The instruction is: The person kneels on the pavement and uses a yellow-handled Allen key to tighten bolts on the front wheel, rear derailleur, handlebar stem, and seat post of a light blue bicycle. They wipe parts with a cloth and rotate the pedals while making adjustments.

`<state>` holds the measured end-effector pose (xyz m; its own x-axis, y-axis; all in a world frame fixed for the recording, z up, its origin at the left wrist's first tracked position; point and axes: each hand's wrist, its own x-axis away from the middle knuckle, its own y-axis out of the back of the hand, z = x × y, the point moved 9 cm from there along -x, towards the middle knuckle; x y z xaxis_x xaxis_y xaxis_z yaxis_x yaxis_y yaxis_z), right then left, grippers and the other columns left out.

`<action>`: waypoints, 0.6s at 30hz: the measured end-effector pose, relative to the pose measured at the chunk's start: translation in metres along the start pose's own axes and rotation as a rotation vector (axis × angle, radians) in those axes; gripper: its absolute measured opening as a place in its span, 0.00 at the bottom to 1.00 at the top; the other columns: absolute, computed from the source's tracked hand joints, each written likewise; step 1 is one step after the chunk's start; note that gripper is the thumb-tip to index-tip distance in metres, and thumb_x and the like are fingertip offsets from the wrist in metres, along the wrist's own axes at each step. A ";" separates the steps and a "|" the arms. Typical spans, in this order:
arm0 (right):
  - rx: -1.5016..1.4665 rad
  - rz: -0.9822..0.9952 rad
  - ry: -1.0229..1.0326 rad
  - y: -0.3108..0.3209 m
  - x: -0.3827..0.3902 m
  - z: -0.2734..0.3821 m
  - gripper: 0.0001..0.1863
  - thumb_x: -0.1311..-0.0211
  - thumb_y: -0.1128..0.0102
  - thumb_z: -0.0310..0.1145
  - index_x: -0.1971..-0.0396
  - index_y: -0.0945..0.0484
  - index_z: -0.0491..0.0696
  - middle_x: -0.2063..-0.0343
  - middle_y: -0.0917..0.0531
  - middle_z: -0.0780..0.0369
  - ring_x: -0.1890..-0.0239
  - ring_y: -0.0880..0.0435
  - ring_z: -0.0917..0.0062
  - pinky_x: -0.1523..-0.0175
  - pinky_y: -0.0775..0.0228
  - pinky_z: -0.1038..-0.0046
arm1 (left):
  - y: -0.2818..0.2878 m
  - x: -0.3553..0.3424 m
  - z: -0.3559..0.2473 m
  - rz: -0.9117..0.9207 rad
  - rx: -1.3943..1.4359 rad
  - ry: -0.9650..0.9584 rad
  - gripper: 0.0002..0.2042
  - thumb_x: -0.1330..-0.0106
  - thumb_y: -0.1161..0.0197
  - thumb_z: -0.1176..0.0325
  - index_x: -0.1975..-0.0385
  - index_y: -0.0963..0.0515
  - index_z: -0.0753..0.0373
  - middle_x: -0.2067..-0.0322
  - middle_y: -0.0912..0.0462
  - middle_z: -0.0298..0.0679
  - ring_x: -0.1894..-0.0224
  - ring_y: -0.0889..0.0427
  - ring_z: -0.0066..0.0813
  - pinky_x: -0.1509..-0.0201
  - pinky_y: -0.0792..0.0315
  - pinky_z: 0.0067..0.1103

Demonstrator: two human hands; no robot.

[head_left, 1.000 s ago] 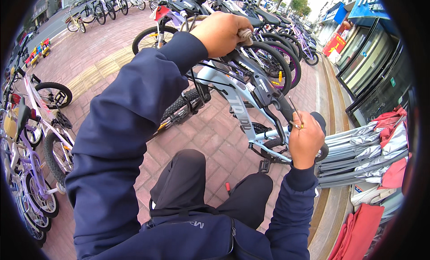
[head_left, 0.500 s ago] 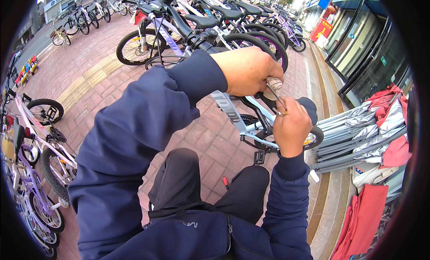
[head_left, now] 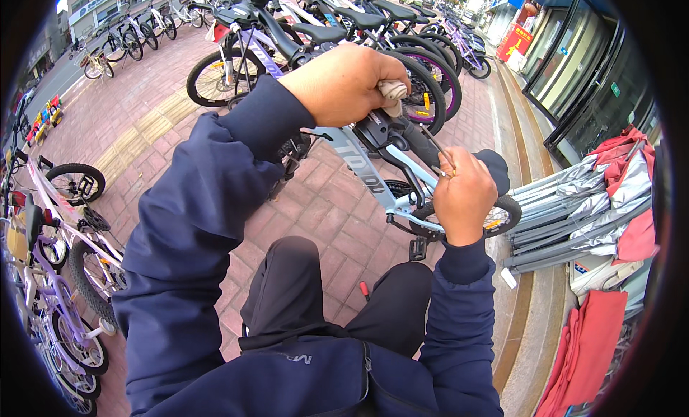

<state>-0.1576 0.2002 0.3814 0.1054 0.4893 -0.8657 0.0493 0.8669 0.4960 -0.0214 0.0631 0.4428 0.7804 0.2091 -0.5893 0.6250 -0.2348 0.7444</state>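
My left hand [head_left: 344,85] is closed round a crumpled whitish rag [head_left: 393,92], above the front part of a light blue bicycle [head_left: 352,162]. In my closed right hand [head_left: 465,196] is a thin metal rod [head_left: 436,146], its bare end pointing up and left toward the rag. The rod's other end is hidden in the fist, so I cannot tell its kind. Rag and rod are apart. Just beyond my right hand is the bicycle's black saddle [head_left: 494,170]. The bicycle's pedal [head_left: 418,249] hangs low beside my right knee.
A red-handled tool [head_left: 364,291] lies on the brick pavement [head_left: 326,223] between my knees. Several parked bicycles [head_left: 344,29] stand ahead, others [head_left: 72,273] at the left. To the right are stone steps [head_left: 524,324], bundled folded poles [head_left: 560,216] and red fabric [head_left: 585,352].
My left hand has drawn the rag off the rod's end, moving left and slightly up. The right hand has hardly moved and still grips the rod.
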 end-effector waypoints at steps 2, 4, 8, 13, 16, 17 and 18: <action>0.014 0.018 0.002 -0.001 0.000 0.000 0.03 0.38 0.37 0.32 0.71 0.20 0.51 0.74 0.17 0.61 0.70 0.19 0.61 0.67 0.29 0.60 | -0.013 -0.006 -0.010 0.026 0.088 -0.036 0.10 0.36 0.34 0.75 0.55 0.17 0.62 0.64 0.13 0.44 0.60 0.13 0.39 0.53 0.22 0.27; 0.016 0.016 0.003 0.000 0.001 0.000 0.04 0.37 0.38 0.33 0.71 0.20 0.51 0.74 0.17 0.61 0.70 0.19 0.61 0.67 0.29 0.60 | -0.022 -0.010 -0.019 0.050 0.030 -0.082 0.10 0.35 0.34 0.73 0.55 0.18 0.62 0.64 0.13 0.44 0.59 0.13 0.39 0.52 0.23 0.27; 0.017 0.014 0.007 0.001 0.002 0.001 0.06 0.34 0.39 0.34 0.71 0.21 0.50 0.74 0.17 0.61 0.70 0.19 0.60 0.66 0.29 0.60 | -0.016 0.000 -0.026 0.025 0.212 -0.112 0.11 0.37 0.33 0.75 0.55 0.18 0.63 0.61 0.13 0.43 0.58 0.14 0.42 0.51 0.22 0.29; 0.014 0.008 0.033 0.001 0.001 0.003 0.07 0.33 0.40 0.34 0.70 0.20 0.49 0.74 0.17 0.61 0.70 0.19 0.60 0.66 0.29 0.60 | -0.027 0.050 -0.054 -0.068 0.009 -0.192 0.26 0.46 0.36 0.84 0.45 0.24 0.62 0.56 0.15 0.43 0.53 0.15 0.46 0.48 0.22 0.32; 0.002 0.008 0.027 0.002 0.001 0.003 0.06 0.33 0.40 0.34 0.70 0.20 0.49 0.73 0.17 0.61 0.70 0.19 0.60 0.66 0.29 0.61 | -0.028 0.076 -0.071 -0.340 -0.048 -0.283 0.27 0.48 0.35 0.83 0.43 0.25 0.67 0.56 0.16 0.45 0.54 0.16 0.49 0.48 0.22 0.35; -0.016 0.006 0.025 0.003 0.002 0.002 0.06 0.33 0.39 0.34 0.70 0.20 0.49 0.73 0.17 0.61 0.70 0.19 0.60 0.66 0.29 0.61 | -0.030 0.081 -0.071 -0.359 -0.116 -0.299 0.26 0.46 0.36 0.81 0.43 0.26 0.68 0.55 0.16 0.46 0.55 0.16 0.49 0.48 0.22 0.35; -0.033 0.004 0.027 0.004 0.003 0.003 0.06 0.34 0.39 0.33 0.70 0.20 0.49 0.73 0.17 0.61 0.69 0.19 0.60 0.66 0.29 0.61 | -0.033 0.085 -0.073 -0.356 -0.181 -0.319 0.25 0.45 0.36 0.78 0.44 0.27 0.69 0.54 0.16 0.47 0.55 0.17 0.49 0.48 0.22 0.34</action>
<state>-0.1546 0.2046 0.3812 0.0789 0.4944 -0.8656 0.0163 0.8676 0.4970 0.0235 0.1581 0.3908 0.5037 -0.0608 -0.8617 0.8621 -0.0281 0.5059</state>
